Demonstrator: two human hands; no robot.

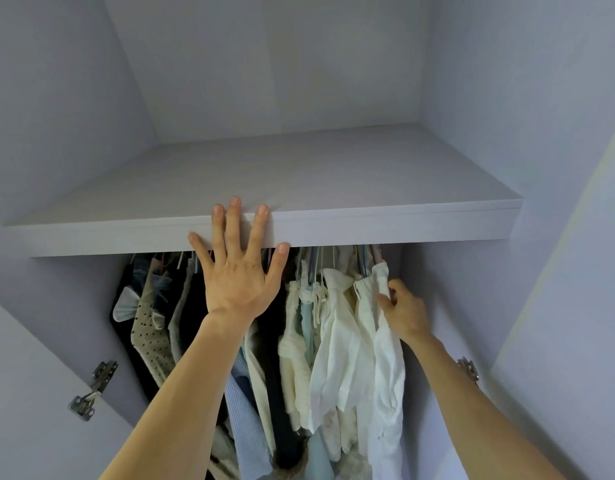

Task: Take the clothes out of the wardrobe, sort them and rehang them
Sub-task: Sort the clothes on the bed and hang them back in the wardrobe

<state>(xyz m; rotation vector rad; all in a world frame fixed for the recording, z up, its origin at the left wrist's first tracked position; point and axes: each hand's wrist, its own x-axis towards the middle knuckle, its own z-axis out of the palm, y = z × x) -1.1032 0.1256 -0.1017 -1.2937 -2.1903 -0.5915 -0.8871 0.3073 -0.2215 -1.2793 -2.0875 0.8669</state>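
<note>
Left hand (238, 271) reaches up, fingers (234, 226) spread flat on the shelf (368, 188) edge, grip apart; right hand (404, 311) grip pinches the rightmost white shirt (389, 372).

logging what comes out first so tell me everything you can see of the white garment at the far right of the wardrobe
The white garment hangs last on the right under the shelf, its hanger hook hidden. Thin, slightly crinkled fabric, like cotton or linen, falls in long folds past the bottom of the view. The right hand pinches its upper edge, and its other side lies against a cream garment.
</note>
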